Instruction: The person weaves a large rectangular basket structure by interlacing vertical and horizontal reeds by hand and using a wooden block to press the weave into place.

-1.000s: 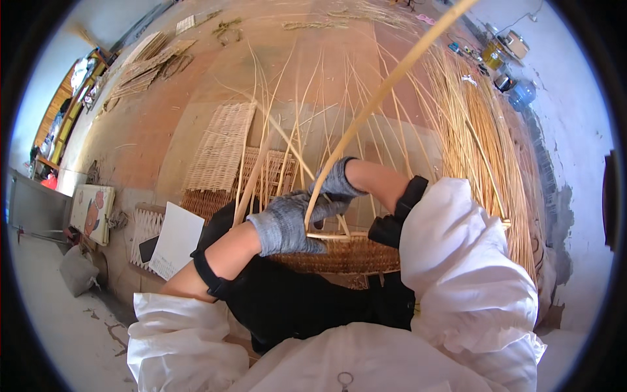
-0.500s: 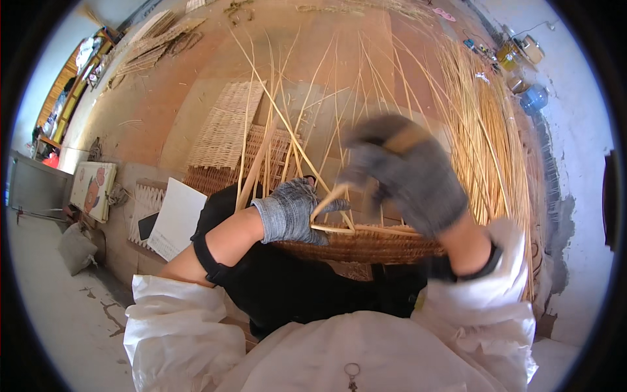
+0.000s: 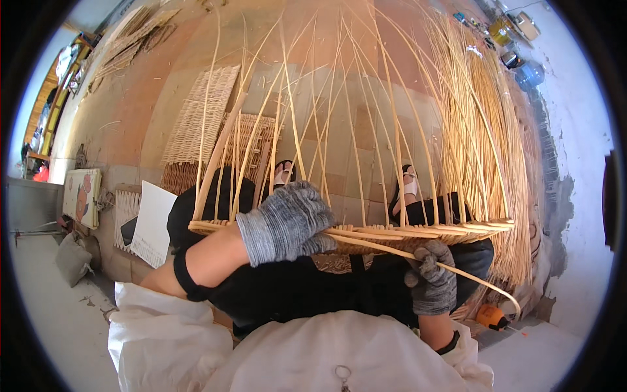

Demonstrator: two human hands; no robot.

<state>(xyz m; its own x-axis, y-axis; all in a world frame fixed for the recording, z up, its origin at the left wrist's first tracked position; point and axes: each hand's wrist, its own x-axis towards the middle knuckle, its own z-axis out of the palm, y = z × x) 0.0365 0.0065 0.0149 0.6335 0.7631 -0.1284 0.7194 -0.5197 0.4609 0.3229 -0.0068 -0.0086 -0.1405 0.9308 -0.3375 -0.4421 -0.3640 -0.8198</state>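
Observation:
A wicker panel (image 3: 366, 247) lies across my lap, its woven edge toward me and its long upright willow stakes (image 3: 353, 137) fanning away over the floor. My left hand (image 3: 287, 219), in a grey knitted glove, is closed over the woven edge left of the middle; its fingertips are partly hidden. From beside those fingers a loose willow rod (image 3: 480, 279) runs out to the right, its far end bending down. My gloved right hand (image 3: 432, 277) pinches that rod just in front of the woven edge.
Many loose willow rods (image 3: 473, 130) lie in a thick bundle on the right. Woven panels (image 3: 202, 117) rest on the floor at the left, near a white sheet of paper (image 3: 153, 222). An orange-and-black tape measure or similar object (image 3: 491, 317) sits at lower right. My sandalled feet (image 3: 409, 179) show between the stakes.
My right hand has come down and right from above the panel, drawing a willow rod along the woven edge. My left hand has moved slightly left, and more of the panel shows.

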